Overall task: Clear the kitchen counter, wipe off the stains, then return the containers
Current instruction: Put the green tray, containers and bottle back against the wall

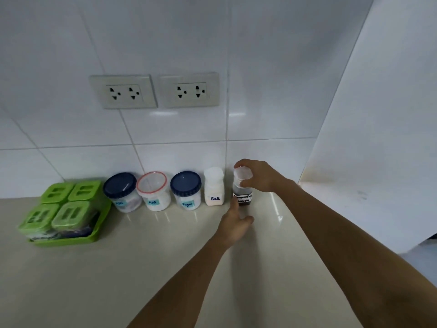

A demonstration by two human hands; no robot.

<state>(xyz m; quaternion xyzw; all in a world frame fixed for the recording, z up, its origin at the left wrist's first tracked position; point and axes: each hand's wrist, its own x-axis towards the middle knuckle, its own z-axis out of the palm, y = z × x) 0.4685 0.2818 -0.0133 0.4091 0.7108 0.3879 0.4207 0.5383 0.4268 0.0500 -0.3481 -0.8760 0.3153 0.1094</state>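
Observation:
A small bottle of dark seasoning sauce with a white cap stands on the beige counter by the tiled wall. My right hand grips its cap from above. My left hand is at the bottle's base, fingers apart, touching its lower left side. To the left, in a row along the wall, stand a salt bottle, a blue-lidded sugar jar, a red-rimmed MSG jar and another blue-lidded jar.
A green tray holding several green-lidded containers sits at the far left of the counter. Two wall socket plates are above the jars. A white panel rises on the right, beside the bottle.

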